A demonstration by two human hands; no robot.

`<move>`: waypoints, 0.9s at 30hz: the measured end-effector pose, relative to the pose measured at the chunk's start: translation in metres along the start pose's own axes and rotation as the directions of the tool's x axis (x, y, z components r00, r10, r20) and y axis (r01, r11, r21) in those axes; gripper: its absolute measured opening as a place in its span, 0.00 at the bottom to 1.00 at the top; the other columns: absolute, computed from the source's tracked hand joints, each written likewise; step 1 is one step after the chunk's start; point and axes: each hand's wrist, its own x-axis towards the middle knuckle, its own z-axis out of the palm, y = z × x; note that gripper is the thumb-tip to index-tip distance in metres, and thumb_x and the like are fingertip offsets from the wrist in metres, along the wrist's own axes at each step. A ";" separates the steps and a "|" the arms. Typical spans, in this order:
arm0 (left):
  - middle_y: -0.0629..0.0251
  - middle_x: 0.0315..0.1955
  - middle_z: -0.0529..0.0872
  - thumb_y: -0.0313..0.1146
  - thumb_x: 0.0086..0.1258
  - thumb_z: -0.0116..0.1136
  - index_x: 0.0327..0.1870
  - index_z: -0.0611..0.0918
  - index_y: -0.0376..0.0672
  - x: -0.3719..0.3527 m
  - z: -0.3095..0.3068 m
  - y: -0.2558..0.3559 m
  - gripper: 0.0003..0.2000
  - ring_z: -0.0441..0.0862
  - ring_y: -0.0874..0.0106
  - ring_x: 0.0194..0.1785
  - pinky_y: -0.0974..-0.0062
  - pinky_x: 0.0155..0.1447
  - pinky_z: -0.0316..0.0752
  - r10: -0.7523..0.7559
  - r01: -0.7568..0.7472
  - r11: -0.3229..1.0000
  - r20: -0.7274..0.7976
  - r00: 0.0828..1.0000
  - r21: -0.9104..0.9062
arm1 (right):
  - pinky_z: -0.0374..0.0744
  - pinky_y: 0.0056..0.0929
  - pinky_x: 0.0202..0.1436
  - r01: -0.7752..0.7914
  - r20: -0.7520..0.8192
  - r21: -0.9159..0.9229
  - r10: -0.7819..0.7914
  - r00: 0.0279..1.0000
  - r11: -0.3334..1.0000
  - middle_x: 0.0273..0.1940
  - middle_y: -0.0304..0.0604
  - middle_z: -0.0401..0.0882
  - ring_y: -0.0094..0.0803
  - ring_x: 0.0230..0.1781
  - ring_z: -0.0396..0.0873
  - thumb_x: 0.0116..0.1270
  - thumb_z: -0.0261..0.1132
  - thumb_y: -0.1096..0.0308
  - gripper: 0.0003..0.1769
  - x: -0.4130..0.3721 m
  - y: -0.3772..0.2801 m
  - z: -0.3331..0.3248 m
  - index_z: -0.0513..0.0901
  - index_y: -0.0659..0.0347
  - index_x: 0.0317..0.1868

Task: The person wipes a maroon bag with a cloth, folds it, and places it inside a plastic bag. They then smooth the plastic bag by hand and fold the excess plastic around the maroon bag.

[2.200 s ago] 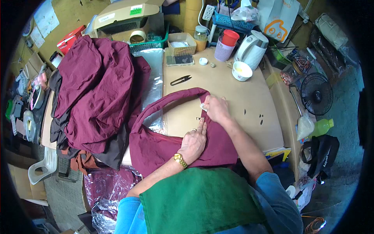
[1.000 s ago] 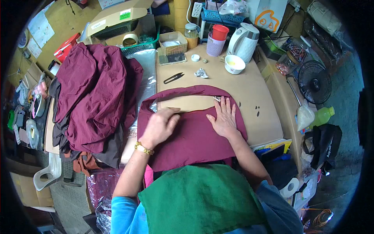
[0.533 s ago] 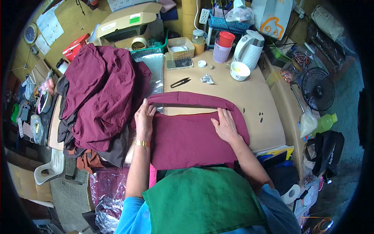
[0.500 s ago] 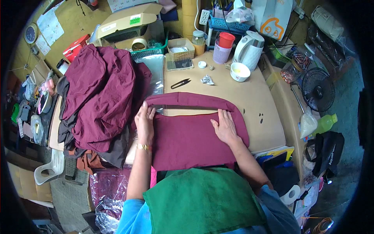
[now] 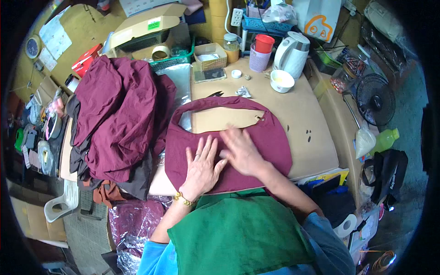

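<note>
Across the tan tabletop point(image 5: 316, 146), maroon bag point(image 5: 272, 142) lies broadside beneath spread left hand point(image 5: 202, 170) and blurred right hand point(image 5: 243, 151), neither gripping, strap point(image 5: 220, 103) arching beyond!

Even, fairly bright light covers the tabletop point(image 5: 311, 153); the corners sink into black around the curved, fisheye view. The right hand point(image 5: 243, 152) is blurred; glare streaks the plastic wrap point(image 5: 132, 251).
</note>
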 end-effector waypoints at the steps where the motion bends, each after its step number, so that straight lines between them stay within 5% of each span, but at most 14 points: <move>1: 0.55 0.80 0.58 0.59 0.78 0.46 0.79 0.60 0.39 -0.002 0.011 -0.003 0.38 0.50 0.53 0.83 0.37 0.80 0.41 -0.092 0.088 0.989 0.030 0.995 0.119 | 0.48 0.61 0.81 0.044 0.126 -0.035 -0.040 0.991 0.998 0.78 0.57 0.58 0.52 0.81 0.53 0.72 0.63 0.51 0.36 -0.009 -0.007 -0.002 0.67 0.59 0.75; 2: 0.55 0.80 0.58 0.59 0.77 0.46 0.79 0.60 0.39 -0.005 0.026 -0.018 0.39 0.50 0.53 0.83 0.37 0.80 0.40 -0.078 0.080 0.990 -0.023 0.997 0.120 | 0.43 0.68 0.80 0.064 0.264 -0.169 -0.017 0.964 0.983 0.80 0.52 0.56 0.48 0.83 0.49 0.72 0.62 0.47 0.38 -0.018 0.009 -0.005 0.66 0.56 0.76; 5: 0.54 0.80 0.58 0.61 0.76 0.45 0.79 0.60 0.38 -0.005 0.039 -0.032 0.40 0.50 0.53 0.83 0.37 0.80 0.39 -0.070 0.076 0.988 -0.047 0.996 0.137 | 0.50 0.77 0.74 -0.317 0.043 -0.415 0.366 0.930 0.853 0.71 0.45 0.68 0.47 0.75 0.62 0.71 0.63 0.54 0.31 -0.021 0.066 -0.052 0.72 0.54 0.70; 7: 0.53 0.80 0.57 0.61 0.77 0.44 0.79 0.59 0.37 -0.001 0.034 -0.029 0.41 0.51 0.52 0.83 0.37 0.80 0.39 -0.051 0.058 0.990 -0.052 0.997 0.127 | 0.52 0.74 0.75 -0.281 -0.113 -0.611 0.270 0.956 0.740 0.72 0.48 0.67 0.49 0.74 0.63 0.70 0.64 0.57 0.29 -0.043 0.110 -0.056 0.72 0.55 0.69; 9: 0.52 0.80 0.57 0.66 0.73 0.47 0.80 0.59 0.39 -0.004 0.027 -0.035 0.45 0.49 0.51 0.83 0.35 0.79 0.37 -0.040 0.042 0.996 -0.028 0.999 0.079 | 0.51 0.71 0.77 -0.429 -0.136 0.011 0.427 0.894 0.903 0.73 0.51 0.65 0.52 0.77 0.60 0.66 0.69 0.57 0.31 -0.046 0.107 -0.080 0.74 0.54 0.68; 10: 0.52 0.80 0.56 0.67 0.69 0.53 0.80 0.58 0.42 -0.009 0.001 -0.031 0.47 0.47 0.50 0.83 0.34 0.80 0.36 0.037 -0.029 0.998 0.136 0.990 -0.055 | 0.51 0.71 0.77 -0.432 -0.134 0.009 0.430 0.893 0.902 0.73 0.51 0.65 0.52 0.77 0.60 0.66 0.69 0.57 0.31 -0.048 0.087 -0.098 0.74 0.54 0.68; 12: 0.54 0.80 0.57 0.64 0.54 0.71 0.81 0.58 0.52 -0.027 -0.039 -0.021 0.54 0.44 0.50 0.84 0.33 0.80 0.34 0.137 -0.072 0.976 0.325 0.936 -0.204 | 0.50 0.67 0.79 -0.180 0.256 -0.008 0.176 0.950 0.984 0.74 0.52 0.64 0.51 0.79 0.56 0.61 0.75 0.57 0.31 -0.065 0.031 -0.124 0.78 0.54 0.63; 13: 0.56 0.80 0.57 0.50 0.47 0.80 0.80 0.62 0.54 -0.036 -0.050 -0.021 0.55 0.45 0.52 0.84 0.34 0.80 0.35 0.127 -0.071 0.984 0.362 0.923 -0.163 | 0.50 0.67 0.79 -0.182 0.270 -0.002 0.175 0.947 0.983 0.74 0.52 0.64 0.51 0.79 0.56 0.61 0.75 0.57 0.31 -0.077 0.023 -0.123 0.78 0.54 0.63; 15: 0.57 0.79 0.60 0.34 0.43 0.81 0.75 0.71 0.53 -0.056 -0.052 -0.035 0.49 0.50 0.54 0.84 0.36 0.81 0.38 0.126 -0.095 0.989 0.307 0.943 -0.111 | 0.49 0.68 0.79 -0.229 0.381 -0.088 0.245 0.891 0.969 0.76 0.50 0.62 0.49 0.81 0.52 0.57 0.78 0.61 0.30 -0.097 0.018 -0.122 0.80 0.54 0.59; 17: 0.58 0.68 0.78 0.20 0.50 0.69 0.55 0.86 0.45 -0.065 -0.045 -0.056 0.26 0.70 0.55 0.75 0.51 0.81 0.54 0.127 -0.111 0.976 0.071 0.989 -0.190 | 0.53 0.62 0.79 -0.224 0.226 -0.053 0.230 0.946 0.973 0.69 0.49 0.74 0.46 0.79 0.60 0.59 0.75 0.69 0.21 -0.113 0.041 -0.103 0.83 0.56 0.54; 19: 0.58 0.55 0.87 0.18 0.53 0.66 0.49 0.87 0.41 -0.071 -0.042 -0.072 0.20 0.82 0.56 0.62 0.61 0.72 0.69 0.023 -0.030 0.937 -0.022 0.999 -0.348 | 0.61 0.50 0.77 -0.390 0.035 0.221 0.392 0.919 0.894 0.54 0.45 0.86 0.43 0.68 0.75 0.60 0.70 0.75 0.14 -0.122 0.073 -0.090 0.86 0.57 0.47; 20: 0.59 0.46 0.90 0.18 0.55 0.66 0.48 0.87 0.39 -0.067 -0.041 -0.074 0.17 0.87 0.60 0.50 0.66 0.60 0.78 -0.041 0.003 0.905 -0.081 0.996 -0.424 | 0.70 0.40 0.70 -0.377 -0.137 0.367 0.450 0.882 0.850 0.41 0.41 0.89 0.39 0.53 0.83 0.60 0.67 0.79 0.09 -0.117 0.072 -0.079 0.87 0.59 0.40; 24: 0.62 0.36 0.90 0.21 0.59 0.71 0.45 0.87 0.35 -0.054 -0.036 -0.078 0.12 0.86 0.73 0.42 0.73 0.47 0.78 -0.128 0.075 0.852 -0.068 0.989 -0.519 | 0.74 0.38 0.63 -0.311 -0.071 0.190 0.329 0.942 0.931 0.39 0.42 0.89 0.39 0.48 0.83 0.60 0.66 0.80 0.08 -0.103 0.073 -0.077 0.87 0.61 0.39; 27: 0.61 0.24 0.86 0.23 0.65 0.68 0.40 0.88 0.37 -0.060 0.012 -0.123 0.05 0.85 0.72 0.32 0.77 0.38 0.77 -0.271 0.143 0.728 -0.089 0.959 -0.670 | 0.79 0.36 0.57 -0.437 -0.112 0.197 0.463 0.879 0.877 0.36 0.44 0.88 0.37 0.45 0.85 0.60 0.66 0.80 0.08 -0.111 0.098 -0.055 0.86 0.63 0.40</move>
